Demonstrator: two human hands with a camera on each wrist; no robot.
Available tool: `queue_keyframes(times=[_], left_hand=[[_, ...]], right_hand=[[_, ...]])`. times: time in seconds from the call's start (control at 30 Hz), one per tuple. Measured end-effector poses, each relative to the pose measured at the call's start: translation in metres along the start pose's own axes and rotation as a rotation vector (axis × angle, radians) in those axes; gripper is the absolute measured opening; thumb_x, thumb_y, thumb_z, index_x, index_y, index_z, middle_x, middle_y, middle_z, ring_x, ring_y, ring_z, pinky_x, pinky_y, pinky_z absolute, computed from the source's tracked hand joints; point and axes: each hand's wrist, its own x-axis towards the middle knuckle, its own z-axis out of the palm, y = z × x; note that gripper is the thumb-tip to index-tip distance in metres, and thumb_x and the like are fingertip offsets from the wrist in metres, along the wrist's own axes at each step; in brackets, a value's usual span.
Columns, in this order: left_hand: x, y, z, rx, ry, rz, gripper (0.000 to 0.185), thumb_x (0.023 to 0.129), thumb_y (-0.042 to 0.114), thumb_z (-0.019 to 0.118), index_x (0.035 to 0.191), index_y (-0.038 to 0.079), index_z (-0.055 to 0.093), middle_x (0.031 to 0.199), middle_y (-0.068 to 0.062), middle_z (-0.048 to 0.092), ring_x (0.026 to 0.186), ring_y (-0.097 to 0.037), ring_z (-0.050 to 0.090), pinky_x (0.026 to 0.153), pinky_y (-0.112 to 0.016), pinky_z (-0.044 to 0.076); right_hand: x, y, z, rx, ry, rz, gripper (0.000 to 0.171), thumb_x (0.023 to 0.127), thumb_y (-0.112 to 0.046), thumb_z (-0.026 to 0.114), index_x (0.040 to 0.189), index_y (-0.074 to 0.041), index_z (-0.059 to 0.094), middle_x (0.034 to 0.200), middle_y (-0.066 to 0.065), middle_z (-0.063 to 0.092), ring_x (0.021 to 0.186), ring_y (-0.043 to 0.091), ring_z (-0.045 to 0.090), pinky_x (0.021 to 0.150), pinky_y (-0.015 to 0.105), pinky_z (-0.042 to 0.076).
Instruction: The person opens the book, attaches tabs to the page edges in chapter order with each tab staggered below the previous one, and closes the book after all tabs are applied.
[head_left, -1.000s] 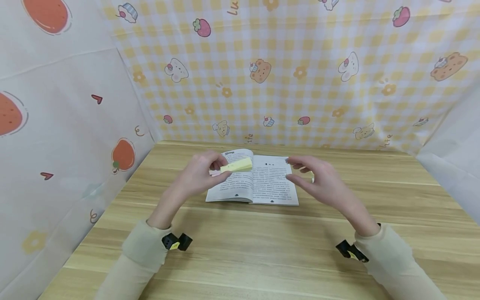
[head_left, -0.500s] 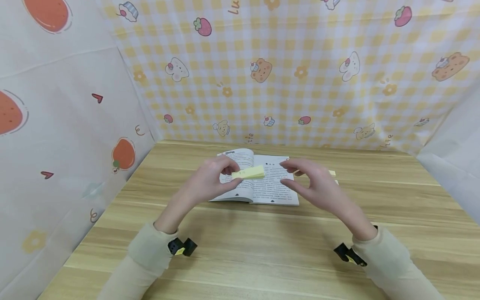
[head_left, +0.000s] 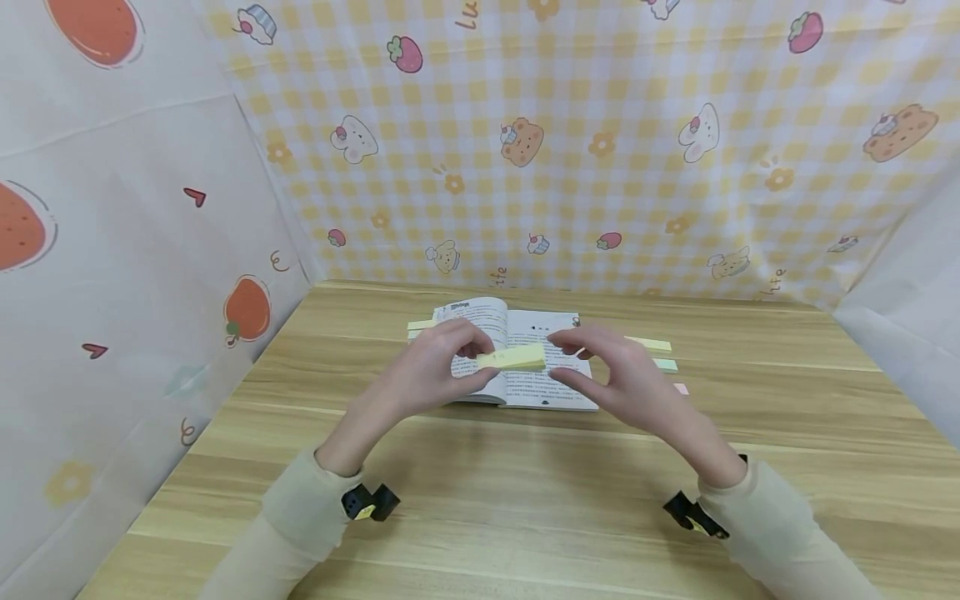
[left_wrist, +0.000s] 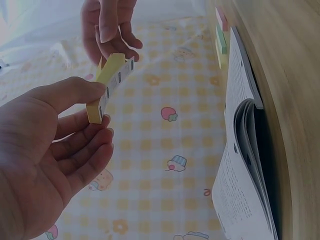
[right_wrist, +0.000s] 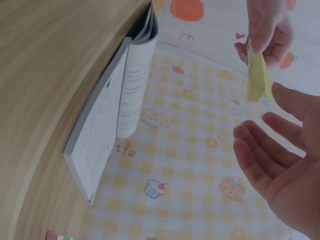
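My left hand (head_left: 427, 367) pinches one end of a yellow sticky note pad (head_left: 517, 358) between thumb and fingers, above the open book (head_left: 536, 387). Printed marks run along the pad's edge in the left wrist view. Facing the pad's free end, my right hand (head_left: 622, 367) has thumb and fingers spread apart, with nothing between them. A small gap separates its fingertips from the pad in the head view. In the right wrist view the pad (right_wrist: 256, 80) sticks out toward the right palm (right_wrist: 300, 175). My hands hide parts of both pages.
Right of the book lie a yellow strip (head_left: 652, 343), a green strip (head_left: 666, 364) and a pink strip (head_left: 681, 388). Another yellow strip (head_left: 418, 325) lies at the book's left. Patterned cloth (head_left: 600, 192) hangs behind the wooden table (head_left: 487, 517).
My left hand has carried the yellow pad rightward over the book. The right hand has shifted a little left, closer to the pad. Strips on both sides have come into view.
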Motion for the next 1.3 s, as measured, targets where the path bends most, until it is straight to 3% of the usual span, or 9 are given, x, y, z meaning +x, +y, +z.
queue_keyframes(times=[0.17, 0.37, 1.0, 1.3], left_hand=[[0.000, -0.003, 0.001, -0.011, -0.005, 0.052, 0.021, 0.083, 0.010, 0.082, 0.098, 0.006, 0.068, 0.094, -0.001, 0.065, 0.084, -0.016, 0.059, 0.075, -0.031, 0.055], [0.001, -0.007, 0.004, -0.011, 0.001, 0.109, 0.022, 0.083, 0.009, 0.083, 0.099, 0.006, 0.068, 0.093, -0.001, 0.065, 0.084, -0.014, 0.060, 0.076, -0.027, 0.054], [-0.001, -0.001, 0.011, -0.011, -0.021, 0.124, 0.022, 0.083, 0.010, 0.082, 0.098, 0.006, 0.067, 0.093, 0.000, 0.064, 0.085, -0.014, 0.061, 0.079, -0.022, 0.053], [-0.002, 0.009, 0.015, 0.004, -0.025, 0.106, 0.021, 0.082, 0.009, 0.082, 0.096, 0.006, 0.067, 0.093, 0.000, 0.064, 0.084, -0.012, 0.060, 0.078, -0.021, 0.053]], right_hand=[[0.002, 0.000, 0.007, 0.018, 0.012, -0.018, 0.039, 0.082, -0.007, 0.083, 0.119, -0.005, 0.069, 0.116, 0.001, 0.070, 0.100, 0.018, 0.066, 0.083, 0.032, 0.056], [0.005, 0.000, 0.013, 0.046, 0.024, -0.058, 0.040, 0.081, -0.002, 0.083, 0.118, -0.006, 0.069, 0.113, 0.003, 0.070, 0.097, 0.019, 0.066, 0.081, 0.031, 0.056], [0.004, -0.004, 0.015, 0.075, 0.033, -0.107, 0.035, 0.080, 0.001, 0.082, 0.112, -0.007, 0.072, 0.105, -0.001, 0.071, 0.090, 0.013, 0.065, 0.075, 0.031, 0.055], [-0.001, -0.008, 0.012, 0.103, 0.041, -0.124, 0.025, 0.088, -0.011, 0.079, 0.111, -0.007, 0.073, 0.104, -0.001, 0.072, 0.088, 0.013, 0.064, 0.077, 0.028, 0.054]])
